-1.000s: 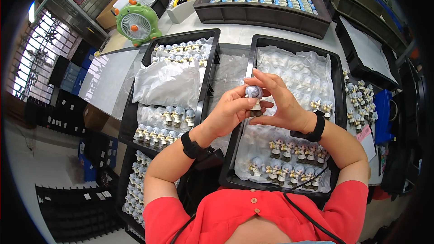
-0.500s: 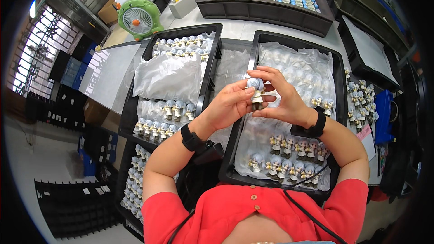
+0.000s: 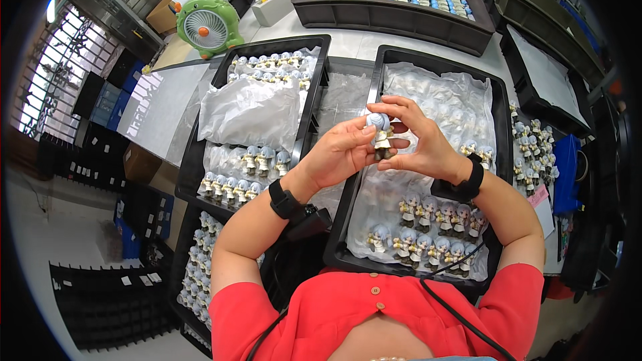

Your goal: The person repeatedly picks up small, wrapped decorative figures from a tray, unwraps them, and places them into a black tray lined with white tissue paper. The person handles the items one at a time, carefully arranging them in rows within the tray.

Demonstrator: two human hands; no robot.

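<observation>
Between my two hands a small figurine (image 3: 381, 135) with pale blue hair, a white outfit and dark boots is held upright. My left hand (image 3: 340, 150) pinches it from the left, thumb against the head. The fingers of my right hand (image 3: 422, 139) curl around its top and right side, with the thumb near the boots. Beneath my hands lies the right black tray (image 3: 340, 227), lined with thin white sheeting, with rows of similar figurines (image 3: 428, 249) at its near end. The left black tray (image 3: 319, 60) holds more figurines (image 3: 231, 190), partly under a white sheet (image 3: 249, 112).
A large grey bin (image 3: 388, 15) at the back holds many blue-and-white pieces. A green fan (image 3: 207, 25) stands back left. Loose figurines (image 3: 535, 147) lie at the right beside a blue bin (image 3: 567, 172). Another figurine-filled tray (image 3: 198, 274) sits low at the left.
The figurine and both hands have barely moved, with only a slight shift of the figurine between the fingers. The surrounding trays look the same.
</observation>
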